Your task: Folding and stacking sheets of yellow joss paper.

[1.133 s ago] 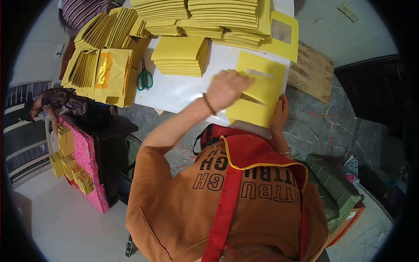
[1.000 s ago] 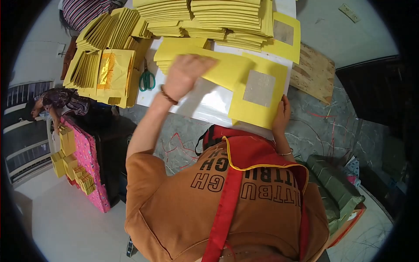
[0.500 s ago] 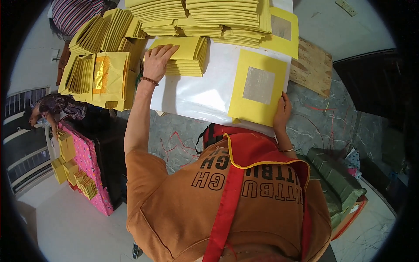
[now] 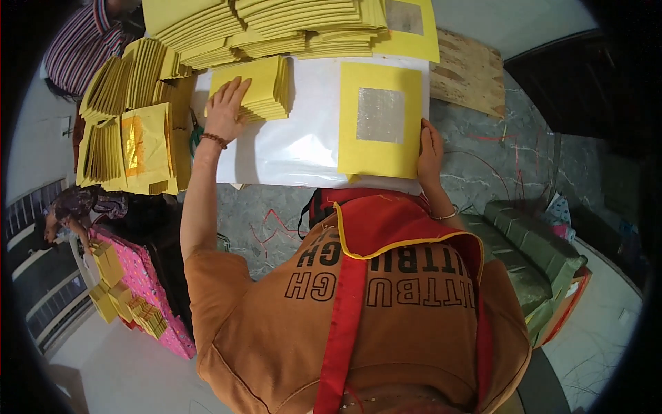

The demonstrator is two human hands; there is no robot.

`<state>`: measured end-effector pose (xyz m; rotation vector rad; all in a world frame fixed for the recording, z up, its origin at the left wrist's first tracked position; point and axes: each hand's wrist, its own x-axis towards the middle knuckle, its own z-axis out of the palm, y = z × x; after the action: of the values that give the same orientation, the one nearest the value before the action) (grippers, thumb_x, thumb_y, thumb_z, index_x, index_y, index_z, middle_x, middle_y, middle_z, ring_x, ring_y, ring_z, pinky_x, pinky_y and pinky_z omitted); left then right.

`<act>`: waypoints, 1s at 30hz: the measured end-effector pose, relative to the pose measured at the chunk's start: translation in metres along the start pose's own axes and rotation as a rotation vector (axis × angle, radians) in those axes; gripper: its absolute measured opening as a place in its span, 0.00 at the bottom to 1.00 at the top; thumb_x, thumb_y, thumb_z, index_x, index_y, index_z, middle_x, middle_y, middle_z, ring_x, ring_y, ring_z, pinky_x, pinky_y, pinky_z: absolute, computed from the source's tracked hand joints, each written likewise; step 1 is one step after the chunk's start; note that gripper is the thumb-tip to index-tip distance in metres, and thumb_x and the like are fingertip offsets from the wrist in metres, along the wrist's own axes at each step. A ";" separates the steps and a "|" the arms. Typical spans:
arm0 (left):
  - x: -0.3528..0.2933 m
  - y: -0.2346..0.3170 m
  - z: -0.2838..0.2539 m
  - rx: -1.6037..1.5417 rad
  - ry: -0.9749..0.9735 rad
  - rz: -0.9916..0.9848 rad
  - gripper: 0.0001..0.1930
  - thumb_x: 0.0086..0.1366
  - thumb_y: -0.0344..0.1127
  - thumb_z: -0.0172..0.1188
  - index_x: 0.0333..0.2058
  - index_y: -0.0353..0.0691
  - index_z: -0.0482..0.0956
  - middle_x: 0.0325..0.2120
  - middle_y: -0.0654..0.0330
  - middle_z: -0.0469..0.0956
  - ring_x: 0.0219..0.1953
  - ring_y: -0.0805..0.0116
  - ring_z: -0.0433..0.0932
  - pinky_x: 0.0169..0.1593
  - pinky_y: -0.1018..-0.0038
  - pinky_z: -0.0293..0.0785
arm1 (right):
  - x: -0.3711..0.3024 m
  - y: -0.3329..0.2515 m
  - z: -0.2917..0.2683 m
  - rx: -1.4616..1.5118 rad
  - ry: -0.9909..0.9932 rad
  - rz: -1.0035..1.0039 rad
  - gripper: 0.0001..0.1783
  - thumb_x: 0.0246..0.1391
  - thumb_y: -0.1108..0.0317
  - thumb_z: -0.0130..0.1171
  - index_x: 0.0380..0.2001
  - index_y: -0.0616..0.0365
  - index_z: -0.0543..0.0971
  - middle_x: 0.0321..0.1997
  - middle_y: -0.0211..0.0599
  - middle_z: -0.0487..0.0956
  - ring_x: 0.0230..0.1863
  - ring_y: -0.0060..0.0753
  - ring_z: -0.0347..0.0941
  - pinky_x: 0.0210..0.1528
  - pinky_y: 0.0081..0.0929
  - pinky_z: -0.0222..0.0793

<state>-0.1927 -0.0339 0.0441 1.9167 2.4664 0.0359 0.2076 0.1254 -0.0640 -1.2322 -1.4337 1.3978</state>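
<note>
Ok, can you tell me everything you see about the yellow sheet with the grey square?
The sheet is a bright yellow rectangle that looks like paper or thin card. A grey, slightly shiny square sits in its middle, with yellow all around. It lies flat on the white table, near its right end. The right hand is at its right edge; I can't tell how firmly it holds it.
</note>
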 end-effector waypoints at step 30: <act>0.050 0.242 0.052 -1.853 -0.241 -0.382 0.12 0.62 0.26 0.48 0.45 0.36 0.72 0.32 0.64 0.73 0.27 0.78 0.72 0.32 0.81 0.72 | -0.033 -0.045 -0.011 -0.434 -0.110 -0.247 0.23 0.51 0.67 0.54 0.51 0.62 0.69 0.55 0.44 0.66 0.57 0.44 0.59 0.58 0.34 0.54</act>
<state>0.0309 0.0751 -0.0008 0.5160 1.2821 1.3290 0.2207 0.0996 -0.0147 -1.1966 -1.9649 1.0308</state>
